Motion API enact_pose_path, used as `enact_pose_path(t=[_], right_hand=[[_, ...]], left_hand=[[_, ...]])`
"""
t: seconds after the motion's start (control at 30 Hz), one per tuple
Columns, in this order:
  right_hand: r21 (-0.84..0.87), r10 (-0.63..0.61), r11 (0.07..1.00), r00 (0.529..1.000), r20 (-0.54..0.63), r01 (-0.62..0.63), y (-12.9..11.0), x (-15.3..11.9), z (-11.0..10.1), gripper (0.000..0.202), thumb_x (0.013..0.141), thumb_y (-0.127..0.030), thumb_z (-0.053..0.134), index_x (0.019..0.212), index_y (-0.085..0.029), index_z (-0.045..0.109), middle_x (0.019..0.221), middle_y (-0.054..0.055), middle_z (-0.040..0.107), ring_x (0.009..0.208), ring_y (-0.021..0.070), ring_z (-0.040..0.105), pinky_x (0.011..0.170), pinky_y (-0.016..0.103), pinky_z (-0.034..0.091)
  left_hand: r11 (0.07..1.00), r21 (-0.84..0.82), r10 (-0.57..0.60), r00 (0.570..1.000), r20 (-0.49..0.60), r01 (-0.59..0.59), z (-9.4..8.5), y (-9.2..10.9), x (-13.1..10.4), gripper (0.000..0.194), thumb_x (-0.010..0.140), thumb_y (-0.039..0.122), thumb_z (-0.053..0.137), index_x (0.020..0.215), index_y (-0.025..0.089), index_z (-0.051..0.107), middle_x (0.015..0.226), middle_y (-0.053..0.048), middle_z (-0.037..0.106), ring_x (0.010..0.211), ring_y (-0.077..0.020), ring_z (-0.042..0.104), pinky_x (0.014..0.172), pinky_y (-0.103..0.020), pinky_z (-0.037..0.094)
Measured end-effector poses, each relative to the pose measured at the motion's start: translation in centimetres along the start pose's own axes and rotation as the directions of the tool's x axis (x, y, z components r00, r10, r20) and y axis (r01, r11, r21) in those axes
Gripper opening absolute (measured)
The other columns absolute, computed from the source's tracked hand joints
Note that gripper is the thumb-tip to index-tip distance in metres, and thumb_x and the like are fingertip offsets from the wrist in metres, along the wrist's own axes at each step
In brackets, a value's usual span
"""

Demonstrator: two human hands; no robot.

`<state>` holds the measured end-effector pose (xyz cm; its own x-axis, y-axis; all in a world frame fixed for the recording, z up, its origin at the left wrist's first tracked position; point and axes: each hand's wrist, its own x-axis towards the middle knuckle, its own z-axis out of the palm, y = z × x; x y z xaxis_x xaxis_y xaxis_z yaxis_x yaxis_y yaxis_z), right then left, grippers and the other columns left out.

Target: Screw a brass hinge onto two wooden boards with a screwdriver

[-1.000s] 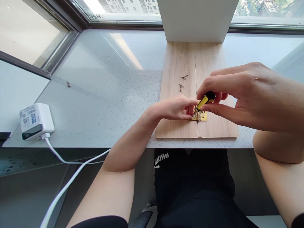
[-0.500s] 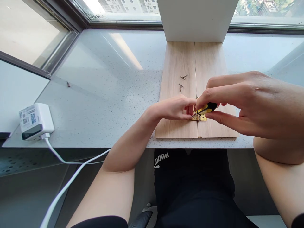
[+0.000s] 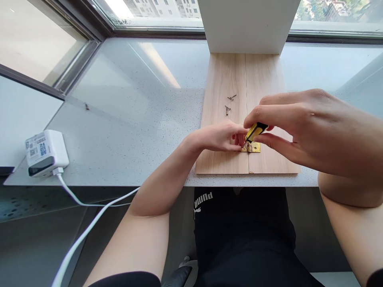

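My right hand (image 3: 296,123) is closed on a short yellow-and-black screwdriver (image 3: 256,131), its handle slanting down and left towards a brass hinge (image 3: 254,147). The hinge lies across the seam between two light wooden boards (image 3: 223,79). My left hand (image 3: 223,136) rests on the left board, fingers bent together at the hinge's left leaf by the screwdriver's tip. Whatever sits between those fingertips is hidden. Past the left hand, several loose screws (image 3: 228,109) lie on the left board.
A white upright panel (image 3: 245,28) stands at the boards' far end by the window. On the speckled counter (image 3: 134,119) are a lone screw (image 3: 87,107) at left and a white power adapter (image 3: 48,153). Its white cable (image 3: 89,227) runs over the front edge.
The screwdriver has tipped more upright, and my right hand has shifted slightly left with it. More of the hinge's right leaf shows. My left hand stays in place.
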<state>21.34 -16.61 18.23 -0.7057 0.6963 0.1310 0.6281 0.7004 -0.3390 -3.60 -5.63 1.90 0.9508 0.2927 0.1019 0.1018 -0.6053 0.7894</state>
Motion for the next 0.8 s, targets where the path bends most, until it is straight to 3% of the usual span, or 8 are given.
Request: enact_pose_path(t=[0.2, 0.4, 0.47, 0.53, 0.6, 0.67, 0.8], right_hand=[[-0.069, 0.073, 0.995, 0.997, -0.020, -0.074, -1.3, 0.6, 1.0, 0.026, 0.116, -0.014, 0.063, 0.093, -0.025, 0.061, 0.080, 0.001, 0.065, 0.063, 0.0170, 0.052, 0.057, 0.039, 0.036], [-0.164, 0.129, 0.976, 0.988, -0.081, -0.141, -1.9, 1.3, 2.1, 0.033, 0.120, -0.028, 0.063, 0.089, -0.024, 0.051, 0.079, -0.001, 0.056, 0.061, 0.0141, 0.036, 0.058, 0.037, 0.027], [-0.160, 0.136, 0.976, 0.986, -0.092, -0.149, -1.5, 1.5, 2.3, 0.023, 0.118, -0.022, 0.061, 0.095, -0.023, 0.055, 0.082, 0.000, 0.057, 0.063, 0.0143, 0.036, 0.060, 0.037, 0.027], [-0.138, 0.135, 0.980, 0.987, -0.082, -0.146, -1.1, 1.6, 2.4, 0.012, 0.115, -0.017, 0.061, 0.103, -0.021, 0.060, 0.082, -0.001, 0.056, 0.063, 0.0145, 0.036, 0.061, 0.037, 0.027], [-0.130, 0.132, 0.982, 0.989, -0.063, -0.139, -0.9, 1.6, 2.4, 0.007, 0.116, -0.015, 0.060, 0.112, -0.019, 0.064, 0.079, -0.003, 0.053, 0.062, 0.0148, 0.036, 0.061, 0.036, 0.028], [-0.135, 0.120, 0.983, 0.992, -0.047, -0.126, -0.9, 1.5, 2.4, 0.007, 0.118, -0.016, 0.060, 0.118, -0.019, 0.066, 0.075, -0.004, 0.050, 0.060, 0.0151, 0.036, 0.061, 0.036, 0.027], [-0.143, 0.119, 0.982, 0.993, -0.024, -0.121, -1.3, 1.1, 2.3, 0.017, 0.119, -0.024, 0.067, 0.103, -0.023, 0.062, 0.072, -0.005, 0.047, 0.058, 0.0146, 0.034, 0.060, 0.036, 0.026]], left_hand=[[0.998, 0.055, 0.019, 0.999, -0.040, -0.017, -0.1, -0.1, 0.0, 0.010, 0.103, 0.017, 0.079, 0.100, 0.024, 0.073, 0.095, -0.003, 0.079, 0.087, -0.0223, 0.079, 0.073, -0.030, 0.062], [0.999, 0.002, 0.035, 0.999, -0.019, -0.035, -0.9, 0.3, 0.0, 0.005, 0.100, 0.019, 0.074, 0.099, 0.024, 0.073, 0.091, -0.002, 0.077, 0.084, -0.0212, 0.077, 0.072, -0.030, 0.063], [1.000, -0.012, 0.024, 0.996, -0.089, -0.025, -1.4, 0.2, -0.2, 0.005, 0.098, 0.021, 0.075, 0.102, 0.024, 0.076, 0.093, -0.004, 0.079, 0.086, -0.0219, 0.078, 0.072, -0.030, 0.065], [1.000, -0.001, 0.004, 0.968, -0.249, -0.004, -2.1, -0.5, -0.5, 0.012, 0.098, 0.023, 0.078, 0.110, 0.025, 0.079, 0.100, -0.006, 0.083, 0.094, -0.0246, 0.082, 0.078, -0.034, 0.069], [0.999, 0.013, -0.026, 0.883, -0.468, 0.037, -2.9, -2.0, -0.8, 0.010, 0.101, 0.026, 0.080, 0.110, 0.026, 0.078, 0.103, -0.007, 0.083, 0.098, -0.0267, 0.083, 0.082, -0.039, 0.072], [0.996, 0.025, -0.047, 0.751, -0.658, 0.084, -3.7, -4.1, -1.1, 0.007, 0.106, 0.031, 0.080, 0.107, 0.026, 0.075, 0.100, -0.007, 0.080, 0.095, -0.0261, 0.083, 0.082, -0.041, 0.072], [0.978, 0.027, -0.086, 0.517, -0.852, 0.207, -5.1, -8.5, -1.8, 0.020, 0.110, 0.042, 0.082, 0.106, 0.026, 0.071, 0.093, -0.006, 0.076, 0.088, -0.0248, 0.081, 0.073, -0.038, 0.068]])
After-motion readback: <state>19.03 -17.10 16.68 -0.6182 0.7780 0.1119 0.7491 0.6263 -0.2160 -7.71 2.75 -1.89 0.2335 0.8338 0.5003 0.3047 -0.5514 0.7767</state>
